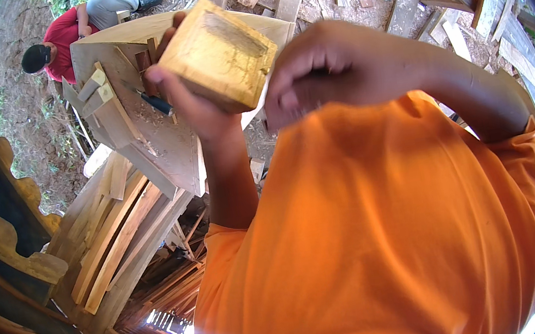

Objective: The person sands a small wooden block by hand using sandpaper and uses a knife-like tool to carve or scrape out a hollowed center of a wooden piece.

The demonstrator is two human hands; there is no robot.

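- The block (219,55) is raised in front of you, just short of 12 o'clock in your view, tilted, with its framed face and dark-patched recess (233,33) turned up toward you.
- Your left hand (201,111) has its fingers clamped on the block from the 8 and 10 o'clock sides; that looks like a sound hold, as it leaves the face open.
- Your right hand (335,67) is at 4 o'clock from the block, just beside its corner. Its fingers are curled and blurred; you cannot tell from here whether they hold anything or touch the wood.
- Best to steady the block with the left hand and let the right do the moving, in small, light strokes.
- Turn the face toward the light so that you can judge the recess and the dark spot by the 4 o'clock corner.
- Mind your left thumb: it is safest low on the side, off the rim.
- The tool (156,104) lies at 8 o'clock on the bench (142,139); lower the block well apart from it.
- A person (66,48) sits past the bench, near 9 o'clock; make no wide swings that way.
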